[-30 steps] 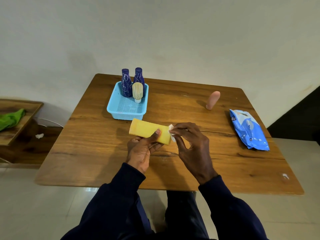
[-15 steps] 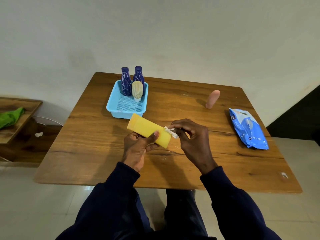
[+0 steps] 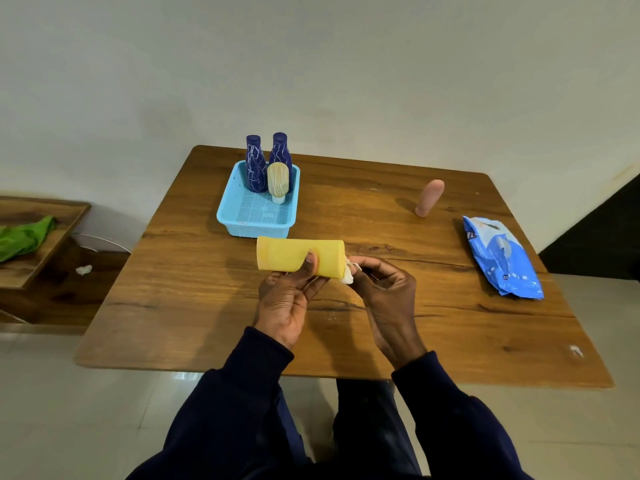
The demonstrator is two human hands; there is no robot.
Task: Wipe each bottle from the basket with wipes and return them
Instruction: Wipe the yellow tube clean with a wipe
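A wooden table (image 3: 207, 306) carries a blue wipes pack (image 3: 502, 258) at the right, its print too small to read. A light blue basket (image 3: 256, 226) at the far side holds a dark blue bottle (image 3: 255, 164), a second dark blue bottle (image 3: 280, 150) and a cream bottle (image 3: 277, 180), all upright. The yellow bottle (image 3: 287, 252) lies sideways above the table, just in front of the basket, gripped by the left hand (image 3: 285, 303) with its thumb on top. The right hand (image 3: 384, 296) pinches a white wipe (image 3: 348, 277) against the bottle's right end. A pink bottle (image 3: 429, 197) stands alone.
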